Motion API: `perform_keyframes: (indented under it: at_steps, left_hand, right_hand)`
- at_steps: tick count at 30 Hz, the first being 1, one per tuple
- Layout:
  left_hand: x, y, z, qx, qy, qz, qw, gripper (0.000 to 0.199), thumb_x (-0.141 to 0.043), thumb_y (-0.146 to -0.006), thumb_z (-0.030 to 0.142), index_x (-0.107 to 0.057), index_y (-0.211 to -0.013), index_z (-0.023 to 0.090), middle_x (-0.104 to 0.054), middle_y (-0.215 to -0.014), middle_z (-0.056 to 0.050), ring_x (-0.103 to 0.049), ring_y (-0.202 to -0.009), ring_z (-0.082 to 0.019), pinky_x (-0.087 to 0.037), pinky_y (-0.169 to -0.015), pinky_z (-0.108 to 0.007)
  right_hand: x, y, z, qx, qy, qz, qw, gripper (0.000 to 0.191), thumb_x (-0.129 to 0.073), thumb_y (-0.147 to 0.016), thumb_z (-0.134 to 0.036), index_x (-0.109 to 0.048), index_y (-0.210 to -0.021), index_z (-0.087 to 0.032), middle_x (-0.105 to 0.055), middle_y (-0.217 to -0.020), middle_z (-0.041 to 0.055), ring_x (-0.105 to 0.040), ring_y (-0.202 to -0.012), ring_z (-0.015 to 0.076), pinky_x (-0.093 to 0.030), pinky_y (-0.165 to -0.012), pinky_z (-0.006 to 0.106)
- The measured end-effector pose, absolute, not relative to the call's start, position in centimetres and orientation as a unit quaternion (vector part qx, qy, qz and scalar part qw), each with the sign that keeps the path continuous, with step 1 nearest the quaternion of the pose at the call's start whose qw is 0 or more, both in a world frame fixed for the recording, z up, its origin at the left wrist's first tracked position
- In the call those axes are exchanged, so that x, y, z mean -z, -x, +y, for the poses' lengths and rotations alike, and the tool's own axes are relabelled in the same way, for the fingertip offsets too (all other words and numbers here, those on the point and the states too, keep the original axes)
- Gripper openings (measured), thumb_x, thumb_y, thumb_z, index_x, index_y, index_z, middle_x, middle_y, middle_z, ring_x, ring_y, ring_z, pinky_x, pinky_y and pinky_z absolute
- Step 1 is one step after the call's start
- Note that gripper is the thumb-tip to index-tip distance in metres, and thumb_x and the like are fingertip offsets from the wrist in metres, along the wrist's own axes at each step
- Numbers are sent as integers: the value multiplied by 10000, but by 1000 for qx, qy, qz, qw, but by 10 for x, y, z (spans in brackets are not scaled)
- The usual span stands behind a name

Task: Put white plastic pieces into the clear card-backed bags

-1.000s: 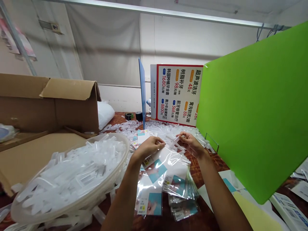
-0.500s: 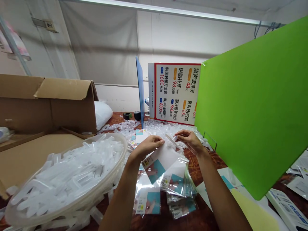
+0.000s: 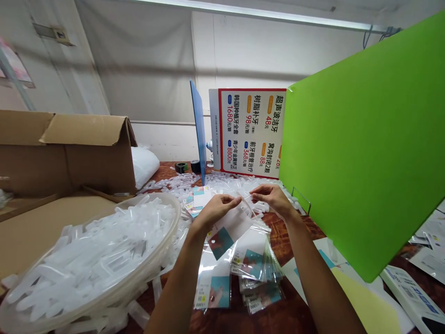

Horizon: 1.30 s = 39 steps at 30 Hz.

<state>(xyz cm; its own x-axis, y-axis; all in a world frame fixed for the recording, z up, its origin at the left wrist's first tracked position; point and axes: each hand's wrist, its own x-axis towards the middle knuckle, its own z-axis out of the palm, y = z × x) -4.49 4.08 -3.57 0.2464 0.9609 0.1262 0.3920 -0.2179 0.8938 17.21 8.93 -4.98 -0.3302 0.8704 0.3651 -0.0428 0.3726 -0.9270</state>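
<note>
My left hand (image 3: 217,211) pinches the top of a white card bag (image 3: 231,229) with a teal printed corner. Just right of it, my right hand (image 3: 273,198) has its fingers pressed together beside the bag's upper edge; what they hold is too small to name. A thin translucent strip (image 3: 246,204) stands between the two hands. Below lie a stack of clear card bags (image 3: 255,260) and a single card bag (image 3: 212,290) on the dark red table. Behind the hands spreads a heap of small translucent plastic pieces (image 3: 229,183).
At the left, a round tub (image 3: 176,218) holds many translucent pieces, with a cardboard box (image 3: 69,162) behind it. A green board (image 3: 361,148) leans at the right near a printed sign (image 3: 252,132) and a blue panel (image 3: 199,130). A white box (image 3: 413,297) lies lower right.
My hands have come slightly closer together. The translucent strip and the card bag now overlap more at the bag's top. The whole view has shifted a little.
</note>
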Motion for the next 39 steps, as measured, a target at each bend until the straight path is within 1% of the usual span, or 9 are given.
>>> perform_keyframes:
  at_steps: [7,12,15,19,21,23,28,35,39]
  left_hand:
    - [35,34,38,-411,-652,517,373,502,-599,-745,647,-657,-769,149,-645,-755,-42,-547,-722,-175,-374,-626,-258]
    - [36,34,39,-413,-669,480,390,499,-616,-742,641,-669,-784,146,-679,-808,-58,-584,-776,-189,-417,-693,-270]
    - [40,35,42,-420,-667,469,397,497,-626,-740,635,-671,-768,141,-685,-806,-63,-594,-778,-190,-423,-711,-276]
    - [46,38,48,-451,-595,485,456,501,-658,-731,628,-662,-823,135,-667,-795,-41,-573,-703,-157,-414,-647,-256]
    - [46,40,51,-468,-526,475,528,458,-672,-754,581,-650,-863,136,-659,-790,-28,-561,-660,-132,-423,-612,-238]
    - [46,40,53,-493,-453,449,591,386,-664,-804,515,-632,-900,143,-643,-751,-12,-548,-607,-108,-435,-569,-216]
    - [45,41,56,-537,-343,412,651,273,-582,-908,420,-596,-924,148,-612,-691,1,-528,-488,-80,-448,-482,-187]
    - [47,43,58,-564,-293,402,660,297,-488,-957,395,-564,-798,156,-557,-607,17,-520,-460,-88,-421,-423,-186]
    - [45,42,58,-572,-255,390,675,182,-494,-945,231,-562,-805,136,-578,-600,1,-540,-468,-97,-459,-466,-202]
  right_hand:
    - [40,-168,79,-429,267,-727,466,165,-792,-702,-331,-782,-830,-228,-721,-872,44,-645,-799,160,-529,-736,297]
    - [45,-151,73,-490,303,-709,405,246,-810,-666,-381,-709,-708,-161,-644,-635,7,-562,-555,113,-442,-519,226]
    - [54,-146,79,-506,306,-705,392,264,-796,-673,-391,-671,-689,-159,-614,-615,-11,-529,-527,100,-409,-499,211]
    - [80,-158,100,-367,386,-732,425,151,-664,-794,-313,-718,-813,-173,-694,-784,38,-606,-684,150,-469,-648,257]
    - [99,-168,111,-250,481,-758,363,117,-615,-798,-191,-731,-816,-182,-713,-816,55,-624,-745,173,-463,-702,268]
    - [118,-179,119,-187,537,-774,278,183,-596,-755,-87,-741,-798,-190,-724,-835,61,-631,-780,187,-446,-719,263]
    - [149,-192,129,-181,566,-772,224,187,-606,-698,-25,-725,-766,-153,-718,-897,89,-626,-839,196,-406,-730,243]
    - [168,-201,141,-208,597,-718,291,128,-633,-648,-36,-618,-716,-143,-676,-813,75,-610,-809,189,-402,-710,243]
    - [163,-202,148,-252,595,-661,383,191,-543,-735,-137,-566,-924,-156,-646,-771,41,-621,-702,172,-461,-633,245]
